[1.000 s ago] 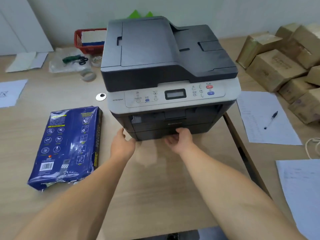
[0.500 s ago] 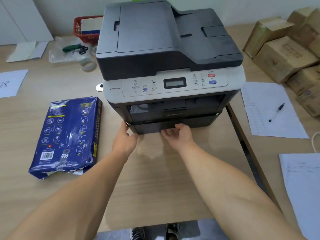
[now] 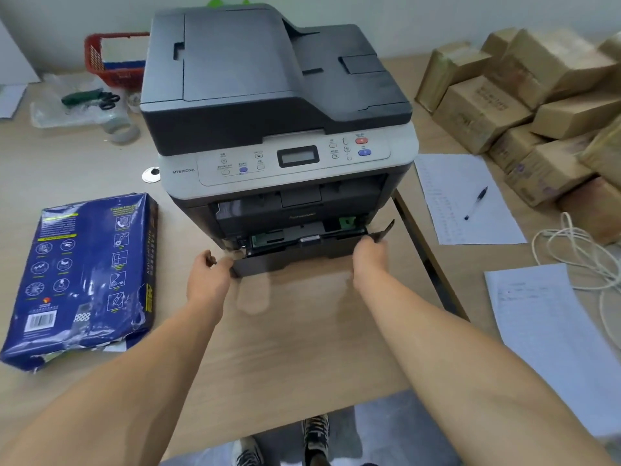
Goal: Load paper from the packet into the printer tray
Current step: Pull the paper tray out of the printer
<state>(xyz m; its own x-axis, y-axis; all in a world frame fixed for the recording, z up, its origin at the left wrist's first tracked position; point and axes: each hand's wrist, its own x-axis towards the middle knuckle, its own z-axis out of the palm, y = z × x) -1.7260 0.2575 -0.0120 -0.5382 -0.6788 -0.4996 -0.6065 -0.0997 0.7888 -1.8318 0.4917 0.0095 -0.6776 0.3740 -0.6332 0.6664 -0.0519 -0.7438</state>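
A dark grey printer [image 3: 268, 105] stands at the middle of the wooden desk. Its black paper tray [image 3: 295, 255] sticks out a short way from the bottom front, showing green guides inside. My left hand [image 3: 210, 280] grips the tray's left front corner. My right hand [image 3: 369, 260] grips its right front corner. A blue paper packet [image 3: 87, 274] lies flat on the desk left of the printer, torn open at its near end.
Cardboard boxes [image 3: 524, 105] are piled at the right. A sheet with a pen [image 3: 475, 203], more paper [image 3: 551, 344] and a white cable [image 3: 584, 257] lie right of the printer. A red basket [image 3: 114, 58], scissors [image 3: 90, 97] and a tape roll [image 3: 122, 129] sit behind the packet.
The tray, closed a second ago, now sticks out of the printer. My right hand shifted from the tray's centre to its right corner; my left hand stays at the left corner.
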